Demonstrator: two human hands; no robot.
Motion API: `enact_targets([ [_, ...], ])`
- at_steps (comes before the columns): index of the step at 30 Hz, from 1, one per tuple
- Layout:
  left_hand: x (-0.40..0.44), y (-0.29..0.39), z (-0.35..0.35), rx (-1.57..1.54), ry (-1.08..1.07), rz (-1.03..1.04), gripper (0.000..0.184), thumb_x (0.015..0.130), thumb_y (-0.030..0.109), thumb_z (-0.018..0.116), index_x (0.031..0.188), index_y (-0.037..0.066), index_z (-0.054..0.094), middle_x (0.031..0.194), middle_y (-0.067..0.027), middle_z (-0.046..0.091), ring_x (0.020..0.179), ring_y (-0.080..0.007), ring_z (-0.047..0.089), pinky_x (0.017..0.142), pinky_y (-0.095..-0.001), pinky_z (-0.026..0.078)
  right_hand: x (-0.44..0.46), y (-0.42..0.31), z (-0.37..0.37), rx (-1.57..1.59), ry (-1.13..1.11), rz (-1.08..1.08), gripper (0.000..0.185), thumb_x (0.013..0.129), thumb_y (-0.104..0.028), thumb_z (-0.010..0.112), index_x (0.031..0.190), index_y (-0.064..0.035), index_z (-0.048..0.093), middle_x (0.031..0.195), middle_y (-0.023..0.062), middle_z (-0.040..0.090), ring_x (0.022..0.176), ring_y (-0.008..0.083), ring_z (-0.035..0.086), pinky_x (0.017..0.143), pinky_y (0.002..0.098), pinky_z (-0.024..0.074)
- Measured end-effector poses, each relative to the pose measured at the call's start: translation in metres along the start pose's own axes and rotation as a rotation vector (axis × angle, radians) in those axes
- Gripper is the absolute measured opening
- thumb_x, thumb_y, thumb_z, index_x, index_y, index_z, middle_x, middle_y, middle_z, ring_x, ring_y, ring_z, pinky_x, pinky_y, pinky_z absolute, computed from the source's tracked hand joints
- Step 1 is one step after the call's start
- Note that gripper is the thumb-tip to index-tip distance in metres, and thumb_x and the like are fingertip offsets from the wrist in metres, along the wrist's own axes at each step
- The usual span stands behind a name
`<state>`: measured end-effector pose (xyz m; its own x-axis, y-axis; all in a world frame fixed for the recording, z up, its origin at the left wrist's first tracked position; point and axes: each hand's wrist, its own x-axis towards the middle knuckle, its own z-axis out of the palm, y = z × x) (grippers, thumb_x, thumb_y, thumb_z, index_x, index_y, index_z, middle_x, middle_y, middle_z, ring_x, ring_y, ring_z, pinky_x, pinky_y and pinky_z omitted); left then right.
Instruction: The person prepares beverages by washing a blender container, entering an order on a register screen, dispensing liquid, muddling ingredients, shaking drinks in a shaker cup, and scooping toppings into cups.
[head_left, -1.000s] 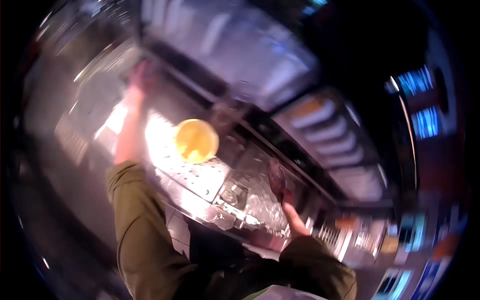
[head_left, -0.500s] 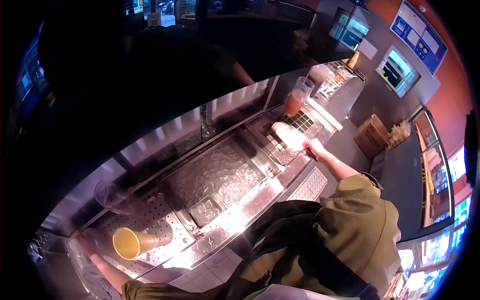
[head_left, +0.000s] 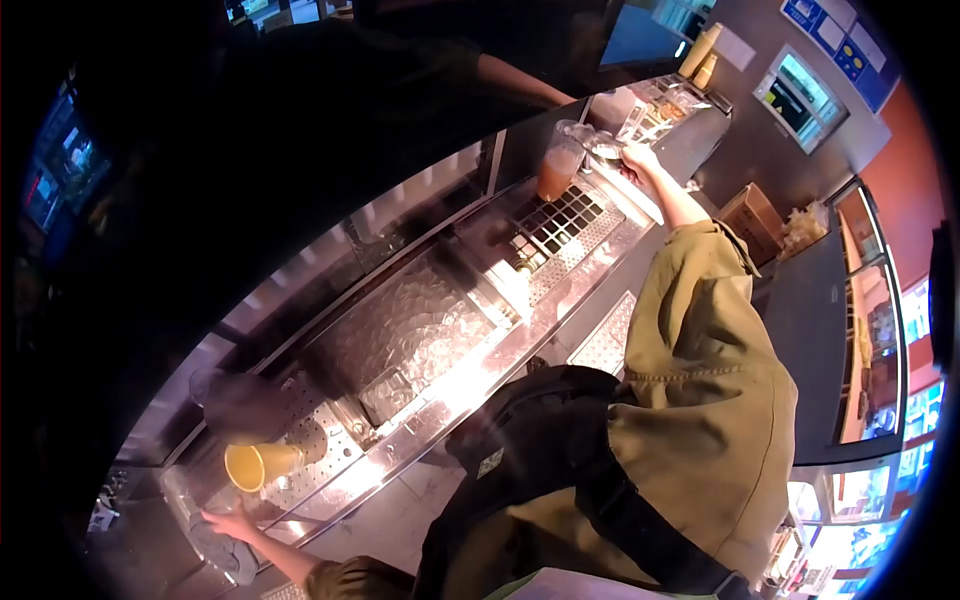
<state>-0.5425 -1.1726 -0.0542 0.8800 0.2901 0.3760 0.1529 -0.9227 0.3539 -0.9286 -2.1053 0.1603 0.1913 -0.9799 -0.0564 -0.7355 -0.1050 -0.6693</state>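
Observation:
My right hand (head_left: 640, 165) is closed round the handle of a scoop, whose pale, shiny head (head_left: 602, 146) is beside the rim of a tall clear pitcher (head_left: 560, 168). An orange-red drink fills the lower part of the pitcher, which stands by the drain grate (head_left: 565, 218). At lower left, my left hand (head_left: 233, 524) has its fingers stretched out near a grey, rounded object (head_left: 222, 556); contact is unclear. A yellow cup (head_left: 258, 467) lies tilted just above that hand, its mouth facing me. Behind it is a dim, clear container (head_left: 235, 400).
An ice bin (head_left: 405, 325) is set into the middle of the metal counter, with a perforated tray (head_left: 318, 440) at its left. Bottles (head_left: 702, 55) stand at the far end. A cardboard box (head_left: 752, 222) and a dark cabinet (head_left: 815, 330) are at right.
My right hand has moved up and away with the scoop, from above the grate to the pitcher. My left hand has shifted right and nearer to me, below the yellow cup. The view has turned slightly.

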Motion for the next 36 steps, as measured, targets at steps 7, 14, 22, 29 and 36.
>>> enact_targets([
  [7,-0.130,-0.051,-0.112,0.071,0.284,-0.351,0.092,0.053,0.045,0.086,0.114,-0.006,0.041,0.098,-0.0195,0.050,0.093,-0.0318,0.055,0.073,-0.0451,0.051,0.013,0.039,0.003,0.134,-0.091,0.132,0.055,0.090,-0.043,0.046,0.059,-0.0001,0.062,0.047,0.0086,0.054,0.037,0.0176,0.049,0.037,0.0339,0.0379],
  [14,-0.266,-0.019,-0.181,-1.688,0.158,-0.738,0.064,0.087,0.041,0.057,0.133,0.001,0.037,0.136,-0.0173,0.040,0.116,-0.0358,0.047,0.096,-0.0501,0.045,-0.017,0.100,0.061,0.306,-0.017,-0.351,0.034,0.091,-0.027,0.050,0.072,-0.0019,0.061,0.051,0.0040,0.053,0.039,0.0106,0.047,0.039,0.0270,0.0359],
  [22,-0.287,0.104,-0.181,-2.165,-0.049,-0.980,0.074,0.074,0.036,0.071,0.135,0.010,0.038,0.134,-0.0233,0.038,0.127,-0.0406,0.037,0.103,-0.0575,0.034,-0.175,0.039,0.216,0.072,-0.986,-0.420,0.028,0.087,-0.022,0.054,0.073,-0.0005,0.063,0.056,0.0045,0.058,0.048,0.0138,0.053,0.046,0.0288,0.0411],
  [29,-0.291,0.254,-0.170,-1.241,-0.580,-0.252,0.086,0.061,0.002,0.078,0.134,0.014,0.034,0.119,-0.0170,0.052,0.109,-0.0295,0.054,0.090,-0.0403,0.048,-0.324,-0.049,0.388,-0.576,-0.913,-1.649,0.015,0.070,-0.022,0.060,0.075,-0.0106,0.069,0.080,0.0111,0.067,0.080,0.0287,0.066,0.067,0.0378,0.0547],
  [36,-0.309,0.399,-0.122,-0.677,-0.572,0.404,0.117,0.048,0.019,0.089,0.141,0.002,0.019,0.133,-0.0196,0.039,0.120,-0.0326,0.045,0.101,-0.0407,0.038,-0.286,-0.092,0.199,0.436,-1.587,-0.964,0.052,0.093,-0.033,0.051,0.139,-0.0139,0.036,0.122,0.0180,0.056,0.113,0.0361,0.053,0.095,0.0422,0.0426],
])
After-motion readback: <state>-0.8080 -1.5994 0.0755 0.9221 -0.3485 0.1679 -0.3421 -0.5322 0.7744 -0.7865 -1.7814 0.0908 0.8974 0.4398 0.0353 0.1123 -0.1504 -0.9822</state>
